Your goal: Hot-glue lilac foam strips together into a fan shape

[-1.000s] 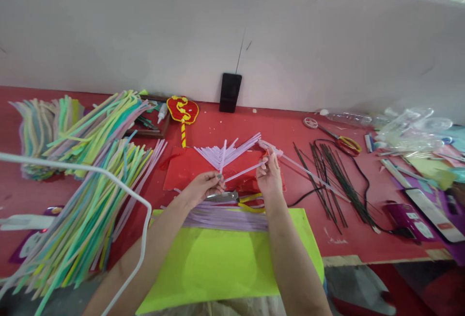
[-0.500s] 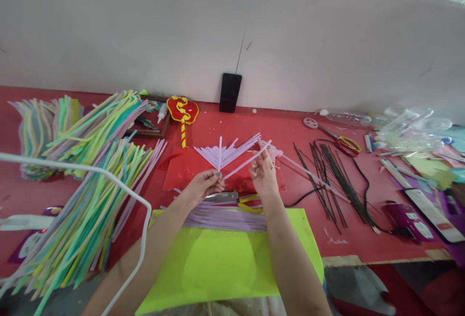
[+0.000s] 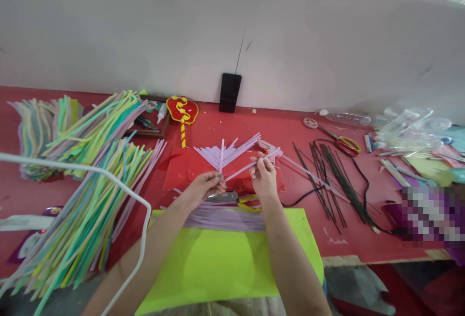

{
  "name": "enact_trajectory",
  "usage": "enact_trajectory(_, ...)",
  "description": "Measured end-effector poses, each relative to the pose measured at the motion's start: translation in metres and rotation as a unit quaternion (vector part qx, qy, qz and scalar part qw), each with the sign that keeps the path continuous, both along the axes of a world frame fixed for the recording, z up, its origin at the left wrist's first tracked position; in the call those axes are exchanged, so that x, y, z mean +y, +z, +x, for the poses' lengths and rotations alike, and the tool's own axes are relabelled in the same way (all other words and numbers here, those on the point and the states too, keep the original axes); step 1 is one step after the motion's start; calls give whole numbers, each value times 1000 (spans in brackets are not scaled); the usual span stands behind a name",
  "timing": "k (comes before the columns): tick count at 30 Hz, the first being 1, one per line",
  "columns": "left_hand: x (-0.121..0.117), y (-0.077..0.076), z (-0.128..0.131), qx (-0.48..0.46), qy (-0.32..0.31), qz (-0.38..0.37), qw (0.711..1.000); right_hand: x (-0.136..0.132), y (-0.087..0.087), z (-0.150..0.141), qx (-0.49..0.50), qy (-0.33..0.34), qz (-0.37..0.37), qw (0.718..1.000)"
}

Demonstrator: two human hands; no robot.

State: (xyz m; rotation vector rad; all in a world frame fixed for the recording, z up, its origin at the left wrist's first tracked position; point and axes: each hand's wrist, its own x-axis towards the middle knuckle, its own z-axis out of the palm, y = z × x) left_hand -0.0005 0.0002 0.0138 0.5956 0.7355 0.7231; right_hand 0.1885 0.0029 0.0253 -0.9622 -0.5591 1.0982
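Observation:
My left hand point(image 3: 203, 187) is closed on the lower end of a lilac pipe cleaner point(image 3: 250, 165), close to where a fan of lilac pipe cleaners point(image 3: 227, 153) comes together above a red sheet point(image 3: 185, 168). Farther along the same stem, my right hand point(image 3: 263, 178) pinches it between thumb and fingers. The stem slants up to the right past the right fingers. A bundle of lilac pipe cleaners point(image 3: 225, 219) lies just below both hands, at the top edge of a lime-green sheet point(image 3: 221, 262). Pliers with yellow handles point(image 3: 236, 198) lie between my wrists.
Large heaps of pastel pipe cleaners point(image 3: 90, 185) fill the left of the red table point(image 3: 283, 127). Dark green wires point(image 3: 334, 180), a black cable and scissors point(image 3: 343, 141) lie on the right. A red and yellow ornament point(image 3: 182, 111) and a black phone point(image 3: 230, 92) stand by the wall. A white tube point(image 3: 109, 180) arcs at front left.
My right hand slid up along the lilac stem and then came back down a little, fingers closing on it again. The stem's tilt shifted slightly. My left hand stayed in place.

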Motion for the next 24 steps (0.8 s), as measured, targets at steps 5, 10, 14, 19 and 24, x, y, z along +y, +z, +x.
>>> enact_trajectory(5,-1,2,0,0,-8,0,1000,0,4,3,8,-38,14,999)
enact_trajectory(10,-2,0,0,-2,-24,6,1000,0,3,3,-2,-67,25,997)
enact_trajectory(14,-1,-2,0,-8,-30,13,999,0,4,4,12,-73,24,997)
enact_trajectory(19,-2,-3,-1,-6,-35,15,999,1,6,5,26,-76,32,996)
enact_trajectory(24,-2,0,0,-4,-35,13,999,1,5,6,33,-75,48,996)
